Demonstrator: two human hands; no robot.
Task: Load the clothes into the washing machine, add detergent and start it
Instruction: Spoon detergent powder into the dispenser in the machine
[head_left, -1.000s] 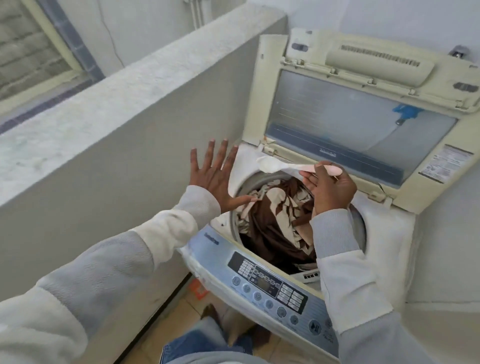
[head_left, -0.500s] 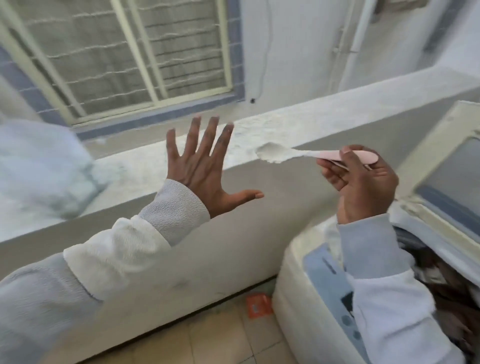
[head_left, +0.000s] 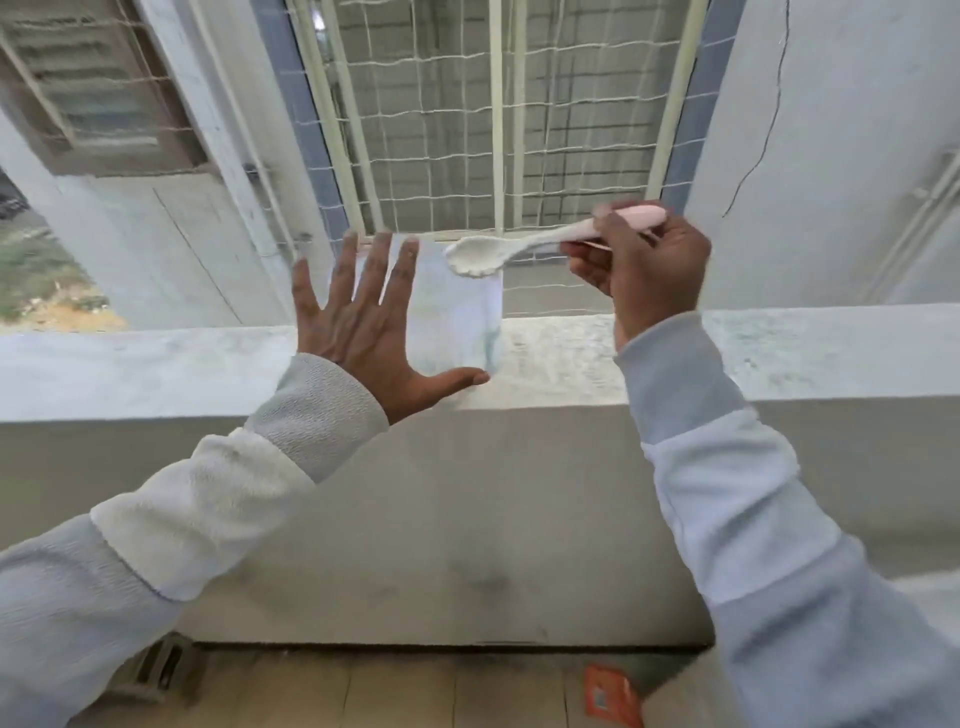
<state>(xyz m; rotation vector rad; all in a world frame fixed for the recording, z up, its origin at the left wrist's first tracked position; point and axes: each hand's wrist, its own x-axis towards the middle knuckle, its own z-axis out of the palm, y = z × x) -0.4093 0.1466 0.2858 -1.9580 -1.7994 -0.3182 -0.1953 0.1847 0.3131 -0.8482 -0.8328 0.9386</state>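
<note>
Item 1, left hand (head_left: 363, 332): I see it flat and fully spread, back towards me, fingers pointing up and thumb out to the right, holding nothing. It is raised in front of the ledge, left of centre.

Item 2, right hand (head_left: 644, 265): fingers and thumb are curled round the pink handle of a spoon (head_left: 540, 240), which lies roughly level with its bowl pointing left.

Item 3, detergent powder (head_left: 470, 260): a white crust fills the spoon bowl. I place it above the ledge, just right of the left hand's fingertips.

Item 4, pale packet (head_left: 457, 317): it stands upright on the ledge, partly behind the left hand and below the spoon bowl. It is too blurred for me to read, and I cannot tell whether the thumb touches it.

Item 5, concrete ledge (head_left: 805, 353): it tops a low wall running left to right across the view.

Item 6, window grille (head_left: 493, 104): pale bars with rope netting, far beyond the ledge.

Item 7, orange wrapper (head_left: 610, 693): on the near floor at the foot of the wall, right of centre
</note>
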